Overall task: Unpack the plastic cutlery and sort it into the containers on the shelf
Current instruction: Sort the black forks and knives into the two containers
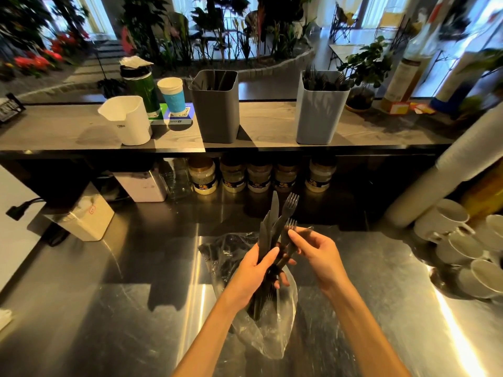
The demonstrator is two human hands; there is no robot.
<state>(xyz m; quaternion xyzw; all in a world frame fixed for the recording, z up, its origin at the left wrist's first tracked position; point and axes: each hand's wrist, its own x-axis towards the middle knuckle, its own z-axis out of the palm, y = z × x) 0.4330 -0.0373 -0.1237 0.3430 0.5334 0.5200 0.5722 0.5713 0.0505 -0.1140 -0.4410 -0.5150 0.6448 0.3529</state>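
Left hand (257,270) grips a bundle of black plastic cutlery (272,232), fingers and thumb curled round the handles, with knife blades and fork heads fanning up and away above the fist. Just to the right, the right hand (313,251) pinches the neck of 1 fork (290,227) in that bundle between thumb and forefinger, its other fingers loosely bent. Both hands are held over a clear plastic bag (269,333) that lies crumpled on the steel counter (109,308); the lower ends of the cutlery reach down into the bag's mouth below the left hand, and more dark pieces show through the film behind it.

On the wooden shelf (266,123) beyond the hands stand 2 tall containers, well apart from the bundle: a dark grey container (216,115) roughly straight ahead, holding a few dark pieces, and a light grey container (321,115) to its right, crowded with dark cutlery. Left of them on the shelf are a white jug (128,121), a blue paper cup (172,95) and a green bottle (140,85). Under the shelf is a row of jars (258,175), and at the counter's right edge lie several white mugs (462,246).
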